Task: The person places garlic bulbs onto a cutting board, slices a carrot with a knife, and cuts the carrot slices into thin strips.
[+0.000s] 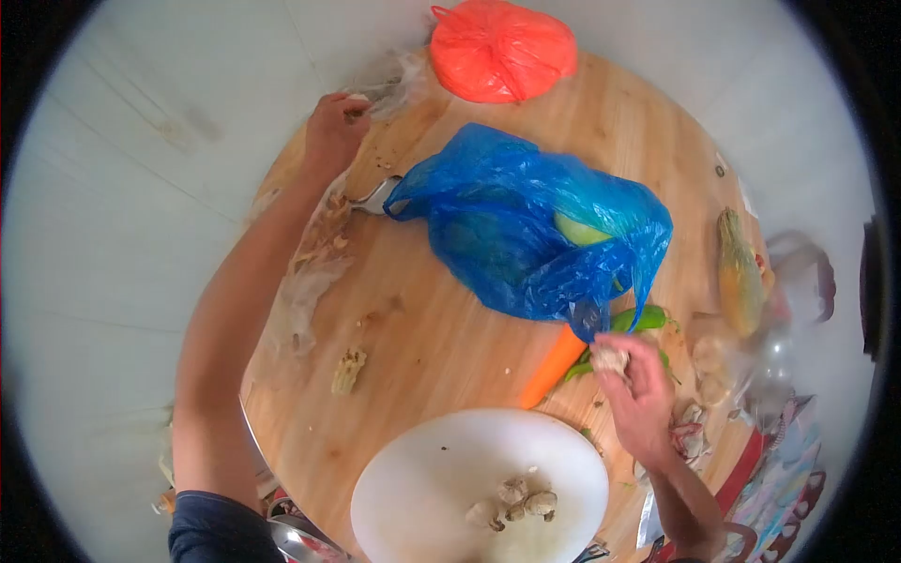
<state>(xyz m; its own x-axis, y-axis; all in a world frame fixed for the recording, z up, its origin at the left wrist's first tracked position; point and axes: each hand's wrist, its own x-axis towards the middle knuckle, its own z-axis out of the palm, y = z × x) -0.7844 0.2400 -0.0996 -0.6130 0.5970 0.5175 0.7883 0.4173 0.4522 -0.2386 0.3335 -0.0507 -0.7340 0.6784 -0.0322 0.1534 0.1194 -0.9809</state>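
My right hand point(640, 399) is closed with a pale mushroom point(610, 360) pinched at its fingertips, just above the plate's right rim. Stretched to the far left edge of the table, my left hand point(338, 133) has its fingers curled beside a clear plastic bag point(394, 83); a small whitish bit shows at the fingertips, too small to name. Several mushrooms point(512, 490) with dark stem ends lie on the white oval plate point(394, 479). An orange carrot point(552, 368) and green peppers point(642, 320) lie near my right hand, partly hidden by it and the blue bag.
A blue plastic bag point(507, 225) with a pale green vegetable showing fills the wooden table's point(441, 366) middle. Behind it sits a red bag point(503, 52). A metal handle point(375, 199), scraps point(349, 371) and plastic film lie left; a yellow-green squash point(739, 272) lies right.
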